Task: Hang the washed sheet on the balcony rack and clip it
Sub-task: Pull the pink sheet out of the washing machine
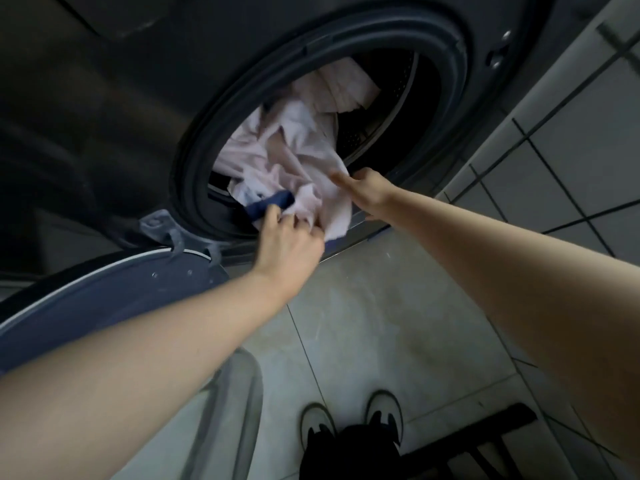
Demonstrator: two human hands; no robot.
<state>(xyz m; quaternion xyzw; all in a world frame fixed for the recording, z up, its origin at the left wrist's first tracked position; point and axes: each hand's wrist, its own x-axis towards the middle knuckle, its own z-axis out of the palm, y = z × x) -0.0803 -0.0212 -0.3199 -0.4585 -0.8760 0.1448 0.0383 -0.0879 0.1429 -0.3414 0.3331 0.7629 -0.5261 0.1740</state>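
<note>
A crumpled pale pink sheet (291, 157) with a dark blue strip (270, 204) bulges out of the round drum opening of a dark front-loading washing machine (104, 98). My left hand (291, 247) grips the sheet's lower edge at the door seal, fingers curled into the cloth beside the blue strip. My right hand (363, 192) holds the sheet's right edge at the lower right rim of the opening; its fingers are partly hidden by the cloth.
The washer door (104, 299) hangs open at lower left. A translucent plastic basket (228, 403) stands on the grey tiled floor below it. My shoes (349, 420) are near the bottom. A white tiled wall (571, 150) runs along the right, with a dark slatted object (485, 441) by it.
</note>
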